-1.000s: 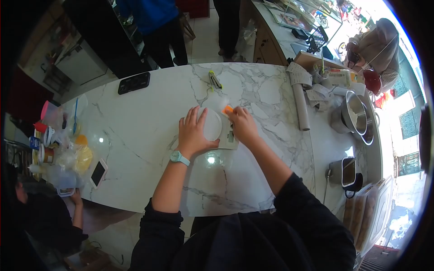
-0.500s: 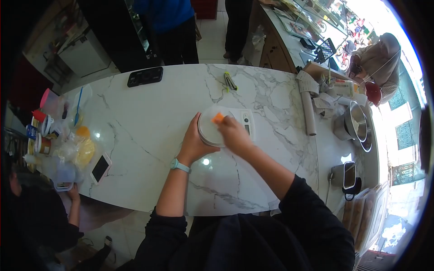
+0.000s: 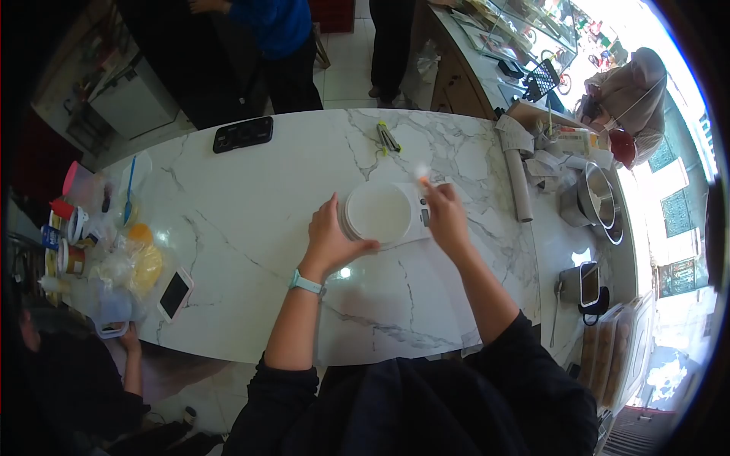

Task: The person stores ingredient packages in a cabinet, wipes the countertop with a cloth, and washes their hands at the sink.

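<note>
A round white bowl [image 3: 382, 214] sits on a white digital scale [image 3: 416, 230], whose buttons and display show at its right side. My left hand [image 3: 328, 235] is curved around the bowl's left side, thumb along the near rim, and steadies it. My right hand [image 3: 449, 219] is closed on a small orange tool [image 3: 423, 181] at the bowl's right, above the scale. The tool's far end is a pale blur, so its exact kind cannot be made out. The bowl's inside looks white; any contents are hard to tell apart.
A black phone [image 3: 243, 134] and a yellow-green clipper-like tool [image 3: 388, 137] lie at the far edge. On the left are a white phone [image 3: 176, 295], bags and tubs beside a seated person. Metal pots [image 3: 589, 201] and a paper roll [image 3: 518, 185] stand right. Other people are nearby.
My right hand has moved right with the orange tool, from over the bowl to beside it. The bowl's inside is now uncovered. My left hand stays on the bowl.
</note>
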